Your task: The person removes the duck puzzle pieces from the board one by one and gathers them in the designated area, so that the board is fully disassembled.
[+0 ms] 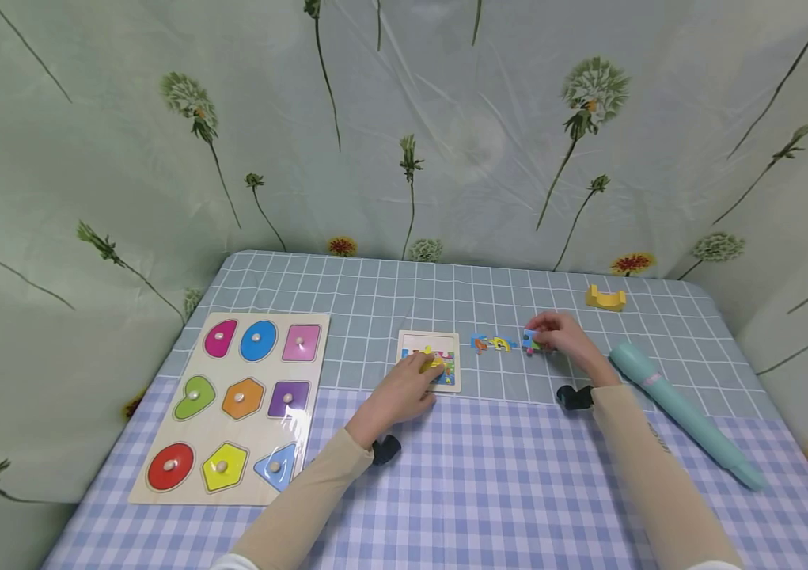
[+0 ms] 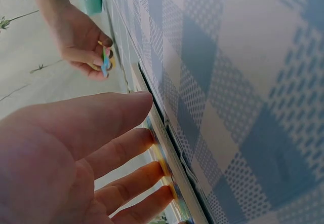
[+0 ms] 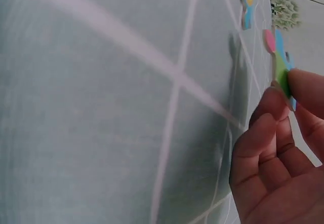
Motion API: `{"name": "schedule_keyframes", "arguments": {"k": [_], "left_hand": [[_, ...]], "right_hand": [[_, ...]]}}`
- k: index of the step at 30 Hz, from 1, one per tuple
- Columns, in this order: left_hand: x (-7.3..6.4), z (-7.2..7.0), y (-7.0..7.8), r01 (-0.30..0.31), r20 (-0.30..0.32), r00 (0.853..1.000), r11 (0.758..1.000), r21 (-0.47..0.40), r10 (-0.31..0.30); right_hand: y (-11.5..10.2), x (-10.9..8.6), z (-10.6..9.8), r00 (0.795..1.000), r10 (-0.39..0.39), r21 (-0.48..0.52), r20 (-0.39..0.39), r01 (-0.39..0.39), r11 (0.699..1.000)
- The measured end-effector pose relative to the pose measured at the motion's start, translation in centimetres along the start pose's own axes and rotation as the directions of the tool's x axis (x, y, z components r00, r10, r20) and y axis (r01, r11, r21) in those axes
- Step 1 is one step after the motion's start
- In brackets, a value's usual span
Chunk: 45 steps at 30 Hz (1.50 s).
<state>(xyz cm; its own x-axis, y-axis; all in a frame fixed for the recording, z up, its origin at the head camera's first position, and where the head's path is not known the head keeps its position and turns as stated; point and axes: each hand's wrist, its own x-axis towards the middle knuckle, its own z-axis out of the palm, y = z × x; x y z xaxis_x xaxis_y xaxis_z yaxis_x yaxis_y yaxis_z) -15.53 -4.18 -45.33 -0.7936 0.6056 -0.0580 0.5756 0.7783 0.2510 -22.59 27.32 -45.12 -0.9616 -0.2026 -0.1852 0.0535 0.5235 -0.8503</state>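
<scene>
My right hand (image 1: 566, 336) pinches a small jigsaw piece (image 3: 281, 74) between thumb and fingertips, lifted off the grey cloth. The piece shows blue, green and pink. On the left, my left hand (image 1: 398, 396) rests its fingertips on a small wooden puzzle tray (image 1: 430, 339), its fingers fairly straight in the left wrist view. Colourful pieces fill the tray's lower part, partly hidden by those fingers, while bare wood shows along the top. Between tray and right hand lie a blue-and-orange piece (image 1: 479, 343) and a yellow-and-blue piece (image 1: 502, 343).
A large wooden board (image 1: 268, 324) of knobbed coloured shapes lies at the left. At the right are a long teal tube-like object (image 1: 688, 416) and a yellow curved block (image 1: 606, 299) near the back edge. A checked cloth (image 1: 489, 475) covers the front.
</scene>
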Motion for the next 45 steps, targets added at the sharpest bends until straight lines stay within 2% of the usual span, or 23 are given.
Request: {"name": "schedule_keyframes", "arguments": {"k": [6,10,14,19,23,26,29,32,36,41,45], "left_hand": [[-0.1,0.0,0.0,-0.002,0.003,1.0,1.0,-0.001,0.002],[-0.1,0.0,-0.2,-0.006,-0.002,1.0,1.0,-0.024,0.006],[-0.1,0.1,-0.7,0.004,0.001,1.0,0.998,-0.066,-0.004],[-0.3,0.3,-1.4,-0.012,0.022,1.0,0.996,-0.085,0.014],[-0.5,0.0,-1.9,-0.037,0.026,0.999,0.989,-0.145,0.041],[-0.7,-0.3,-2.4,-0.053,0.02,0.998,0.976,-0.211,0.058],[-0.9,-0.4,-2.7,-0.066,0.026,0.997,0.968,-0.24,0.074],[-1.0,-0.3,-2.9,-0.084,0.023,0.995,0.97,-0.226,0.092],[-1.0,-0.2,-2.7,-0.092,0.017,0.995,0.973,-0.21,0.097],[-1.0,0.0,-2.6,-0.083,0.019,0.996,0.974,-0.212,0.089],[-0.9,0.0,-2.5,-0.061,0.031,0.997,0.975,-0.212,0.07]], "right_hand": [[-0.1,0.1,0.4,1.0,0.009,-0.107,0.022,-0.007,0.994],[-0.4,0.2,1.0,1.0,-0.019,-0.235,0.013,0.021,0.972],[-0.8,0.4,1.7,0.996,-0.089,-0.376,0.004,0.084,0.923],[-1.3,0.5,2.3,0.991,-0.132,-0.526,0.001,0.113,0.843],[-1.7,0.3,2.5,0.994,-0.113,-0.567,-0.015,0.084,0.819],[-2.1,0.2,2.9,0.99,-0.137,-0.534,-0.037,0.097,0.84],[-2.8,0.3,3.8,0.972,-0.235,-0.44,-0.027,0.199,0.875],[-3.8,0.4,5.5,0.946,-0.324,-0.304,0.026,0.316,0.899],[-5.2,0.3,8.2,0.934,-0.338,-0.203,0.111,0.355,0.913],[-5.9,0.6,10.6,0.932,-0.31,-0.225,0.188,0.348,0.91],[-6.2,0.7,11.4,0.939,-0.293,-0.298,0.178,0.335,0.894]]}}
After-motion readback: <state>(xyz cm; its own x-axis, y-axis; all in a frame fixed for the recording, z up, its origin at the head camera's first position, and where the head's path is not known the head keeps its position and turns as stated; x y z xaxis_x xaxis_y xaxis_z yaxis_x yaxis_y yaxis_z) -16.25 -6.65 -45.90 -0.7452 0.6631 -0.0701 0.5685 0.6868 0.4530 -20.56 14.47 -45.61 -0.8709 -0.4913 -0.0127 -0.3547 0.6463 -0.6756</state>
